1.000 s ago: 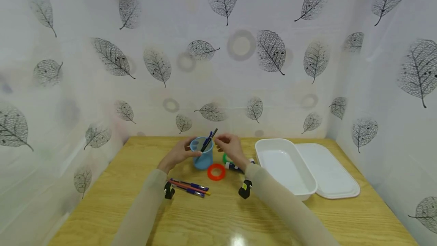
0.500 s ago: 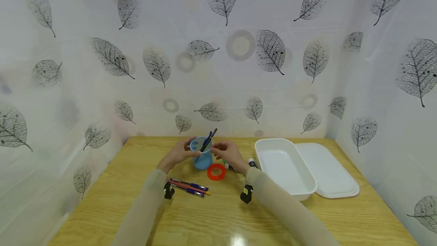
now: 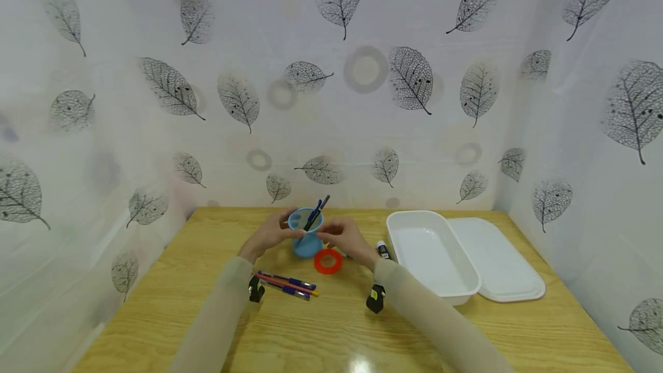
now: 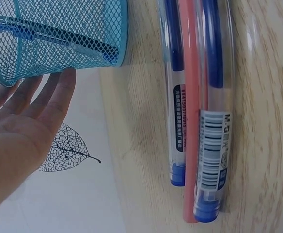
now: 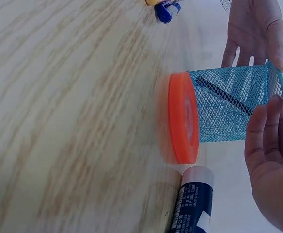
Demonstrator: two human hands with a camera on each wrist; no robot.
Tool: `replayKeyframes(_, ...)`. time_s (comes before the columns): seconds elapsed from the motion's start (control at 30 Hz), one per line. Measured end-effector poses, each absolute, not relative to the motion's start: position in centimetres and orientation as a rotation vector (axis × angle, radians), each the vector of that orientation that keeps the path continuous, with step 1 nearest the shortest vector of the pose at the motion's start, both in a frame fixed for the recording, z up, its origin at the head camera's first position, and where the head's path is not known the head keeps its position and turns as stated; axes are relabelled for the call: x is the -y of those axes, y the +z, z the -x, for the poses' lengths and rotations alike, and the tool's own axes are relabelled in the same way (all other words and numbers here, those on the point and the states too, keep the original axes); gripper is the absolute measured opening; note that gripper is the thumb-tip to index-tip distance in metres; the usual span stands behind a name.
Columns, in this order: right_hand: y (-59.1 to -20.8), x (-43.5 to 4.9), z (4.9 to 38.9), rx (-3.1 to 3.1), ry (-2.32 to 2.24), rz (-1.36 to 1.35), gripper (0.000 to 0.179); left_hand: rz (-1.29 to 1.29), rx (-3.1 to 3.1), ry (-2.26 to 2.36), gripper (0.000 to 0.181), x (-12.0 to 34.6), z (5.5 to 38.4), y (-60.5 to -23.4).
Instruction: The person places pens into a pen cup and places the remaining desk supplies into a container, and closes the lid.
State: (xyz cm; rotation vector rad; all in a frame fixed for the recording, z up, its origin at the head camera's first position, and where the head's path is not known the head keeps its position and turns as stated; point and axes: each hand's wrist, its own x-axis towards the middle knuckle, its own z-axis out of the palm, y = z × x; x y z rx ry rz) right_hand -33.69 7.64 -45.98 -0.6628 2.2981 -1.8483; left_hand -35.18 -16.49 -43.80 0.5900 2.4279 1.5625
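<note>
My left hand (image 3: 269,235) grips a blue mesh pen cup (image 3: 308,246), its thumb at the near rim and fingers round the far side. The cup stands upright with a dark pen and a blue pen (image 3: 313,215) leaning inside. On its right side, my right hand (image 3: 348,240) holds the rim between thumb and fingertips. A red-orange tape roll (image 5: 177,119) lies right by the cup's base. Under the right hand, a navy glue stick with a white cap (image 5: 192,204) is partly covered. Below the left hand lie blue gel pens (image 4: 212,145) and a pink pencil (image 4: 191,116).
To the right is a white open container (image 3: 435,258), and its flat white lid (image 3: 505,261) lies beyond it. Another glue stick (image 3: 382,249) lies by the container's left side. A leaf-patterned curtain (image 3: 331,131) surrounds the wooden table (image 3: 321,332).
My right hand has moved left and slightly down onto the cup's side, covering the green roll and one glue stick in the head view. My left hand and the cup stay in place.
</note>
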Motion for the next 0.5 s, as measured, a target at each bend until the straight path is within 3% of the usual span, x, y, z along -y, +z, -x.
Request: replayKeyframes(0.5, -46.5, -7.4, 32.8, -2.303, -1.585, 0.772, 0.034, -0.582, -2.421, 1.580, 0.076, 16.7, 35.5, -44.4)
